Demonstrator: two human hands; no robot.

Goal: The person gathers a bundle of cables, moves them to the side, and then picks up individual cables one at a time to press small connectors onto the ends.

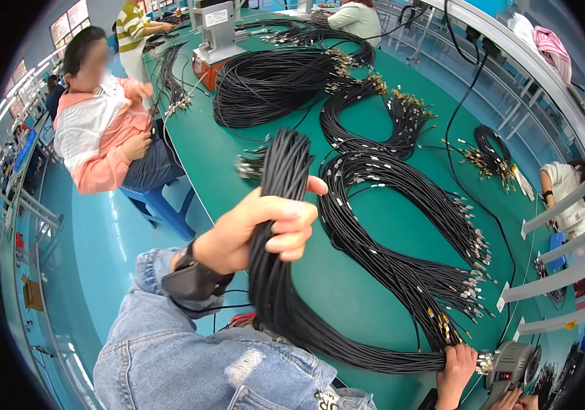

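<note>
My left hand (275, 225) is closed round a thick bundle of black cables (289, 167), raised above the near left edge of the green table. The bundle loops over at the top, hangs past my wrist and sweeps right along the near edge. At the lower right, my right hand (458, 365) grips the bundle close to its end. Silver connectors (485, 362) stick out just beyond that hand, beside a small grey machine (511, 365) with a red switch. Another group of metal ends (250, 166) shows behind the raised loop.
Curved bundles of black cables (368, 229) with metal ends cover the green table (272, 140). A large coil (265, 85) lies farther back, near a grey bench press (217, 31). A seated co-worker (104, 130) is at left; another person's hands (511, 400) are at lower right.
</note>
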